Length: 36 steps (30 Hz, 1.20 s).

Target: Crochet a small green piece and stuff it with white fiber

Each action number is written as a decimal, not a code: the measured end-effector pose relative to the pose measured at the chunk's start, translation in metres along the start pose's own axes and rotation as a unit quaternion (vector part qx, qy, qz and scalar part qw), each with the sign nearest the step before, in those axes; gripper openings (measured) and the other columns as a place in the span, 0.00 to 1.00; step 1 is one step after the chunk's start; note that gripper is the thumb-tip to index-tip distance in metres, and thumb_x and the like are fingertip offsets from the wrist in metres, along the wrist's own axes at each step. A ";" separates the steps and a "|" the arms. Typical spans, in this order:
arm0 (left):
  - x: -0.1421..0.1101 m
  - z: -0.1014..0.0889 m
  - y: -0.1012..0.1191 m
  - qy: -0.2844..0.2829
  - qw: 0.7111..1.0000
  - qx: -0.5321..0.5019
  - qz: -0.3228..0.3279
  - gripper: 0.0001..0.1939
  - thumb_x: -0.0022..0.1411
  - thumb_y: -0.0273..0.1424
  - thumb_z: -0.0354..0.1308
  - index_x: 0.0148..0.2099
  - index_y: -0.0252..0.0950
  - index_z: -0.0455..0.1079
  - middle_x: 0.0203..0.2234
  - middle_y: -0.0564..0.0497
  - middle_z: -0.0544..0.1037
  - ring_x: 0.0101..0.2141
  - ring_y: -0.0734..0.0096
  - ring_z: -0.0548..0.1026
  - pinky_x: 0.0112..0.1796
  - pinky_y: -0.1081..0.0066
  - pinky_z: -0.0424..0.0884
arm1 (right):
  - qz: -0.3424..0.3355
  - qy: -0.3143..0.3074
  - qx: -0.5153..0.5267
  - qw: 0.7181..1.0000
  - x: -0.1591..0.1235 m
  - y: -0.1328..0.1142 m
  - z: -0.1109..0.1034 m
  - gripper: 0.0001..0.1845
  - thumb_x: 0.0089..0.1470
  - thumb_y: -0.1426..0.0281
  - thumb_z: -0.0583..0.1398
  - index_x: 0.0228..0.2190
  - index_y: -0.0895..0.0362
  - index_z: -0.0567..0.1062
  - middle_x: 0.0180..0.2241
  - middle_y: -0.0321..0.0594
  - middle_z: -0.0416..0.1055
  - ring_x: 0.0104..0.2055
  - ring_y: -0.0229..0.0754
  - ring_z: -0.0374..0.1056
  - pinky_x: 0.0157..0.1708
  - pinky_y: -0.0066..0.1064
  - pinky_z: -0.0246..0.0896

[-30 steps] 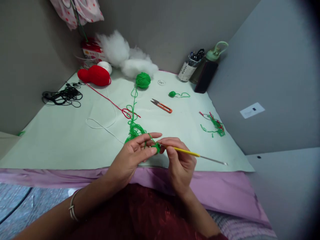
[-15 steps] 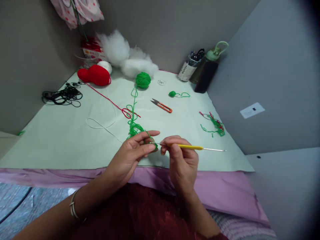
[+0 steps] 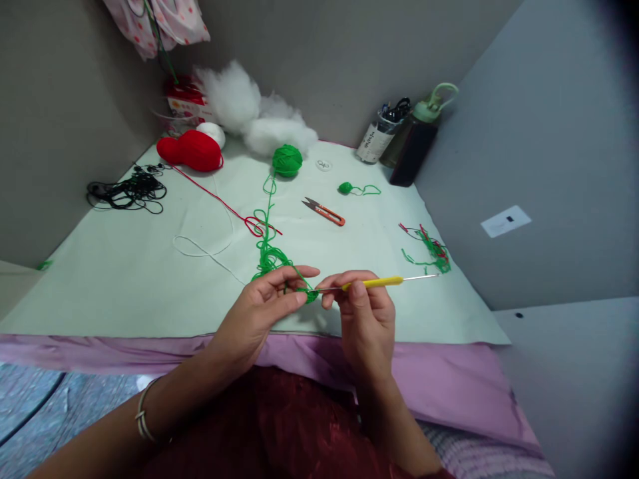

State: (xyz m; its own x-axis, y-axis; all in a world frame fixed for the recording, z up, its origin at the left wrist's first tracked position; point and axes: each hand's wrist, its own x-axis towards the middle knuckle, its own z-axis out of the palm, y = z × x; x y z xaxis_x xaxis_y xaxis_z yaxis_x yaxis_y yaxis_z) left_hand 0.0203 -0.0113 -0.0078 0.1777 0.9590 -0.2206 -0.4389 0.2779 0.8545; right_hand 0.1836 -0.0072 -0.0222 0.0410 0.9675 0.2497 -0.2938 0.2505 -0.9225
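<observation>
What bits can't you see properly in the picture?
All in the head view:
- Part of the green piece: hidden by the left hand.
- Spotted cloth: cut off by the top edge.
- Red box: partly behind white fluff.
- Writing on the cup: too small.

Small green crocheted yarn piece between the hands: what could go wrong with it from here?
1. The slim yellow-handled metal hook in the right hand has its tip at the green piece, close to the left hand's fingers; it might slip out or prick one.
2. The loose tangle of thin green yarn beside the left hand could knot or snag.
3. The thin red yarn strand crosses the green yarn, so the two might catch.
</observation>
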 end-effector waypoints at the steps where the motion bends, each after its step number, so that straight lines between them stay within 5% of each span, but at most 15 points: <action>1: 0.000 0.000 0.000 0.001 1.000 0.002 0.004 0.12 0.58 0.32 0.72 0.47 0.43 0.86 0.38 0.50 0.78 0.44 0.64 0.70 0.47 0.67 0.65 | -0.001 -0.002 -0.002 1.000 0.000 0.000 0.000 0.11 0.71 0.65 0.59 0.38 0.52 0.81 0.36 0.37 0.82 0.32 0.36 0.75 0.37 0.31 0.72; 9: 0.001 0.001 -0.003 -0.005 1.000 0.012 0.002 0.16 0.59 0.34 0.73 0.49 0.41 0.84 0.38 0.49 0.80 0.40 0.64 0.71 0.41 0.68 0.65 | -0.007 -0.010 -0.041 0.999 -0.003 0.002 0.001 0.11 0.70 0.62 0.59 0.40 0.50 0.82 0.37 0.37 0.82 0.33 0.38 0.75 0.37 0.33 0.72; 16: 0.001 0.003 -0.004 -0.017 0.998 -0.024 -0.052 0.14 0.58 0.35 0.74 0.47 0.41 0.84 0.35 0.52 0.77 0.32 0.72 0.65 0.33 0.71 0.58 | -0.134 0.037 -0.161 0.977 -0.007 0.001 0.005 0.10 0.69 0.69 0.61 0.41 0.48 0.83 0.36 0.37 0.80 0.34 0.40 0.74 0.36 0.35 0.70; 26: 0.002 -0.001 -0.006 -0.007 0.995 -0.076 -0.064 0.08 0.58 0.33 0.74 0.41 0.38 0.83 0.31 0.54 0.74 0.30 0.74 0.65 0.34 0.71 0.61 | -0.093 0.037 -0.074 0.992 -0.008 -0.006 0.001 0.11 0.70 0.69 0.59 0.40 0.50 0.83 0.37 0.36 0.80 0.32 0.37 0.73 0.36 0.34 0.68; 36: 0.001 0.002 -0.005 0.002 0.995 -0.075 -0.062 0.09 0.56 0.33 0.75 0.40 0.38 0.83 0.31 0.54 0.73 0.30 0.75 0.64 0.33 0.74 0.59 | -0.111 0.025 -0.133 0.984 -0.007 -0.005 0.001 0.12 0.70 0.73 0.58 0.40 0.51 0.82 0.35 0.35 0.79 0.32 0.36 0.74 0.36 0.32 0.71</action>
State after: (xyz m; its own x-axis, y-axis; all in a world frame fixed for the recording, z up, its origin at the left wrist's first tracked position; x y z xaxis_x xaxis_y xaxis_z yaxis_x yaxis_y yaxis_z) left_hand 0.0240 -0.0123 -0.0115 0.2363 0.9167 -0.3222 -0.5400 0.3996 0.7407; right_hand 0.1837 -0.0156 -0.0195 0.1245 0.8864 0.4460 -0.0115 0.4507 -0.8926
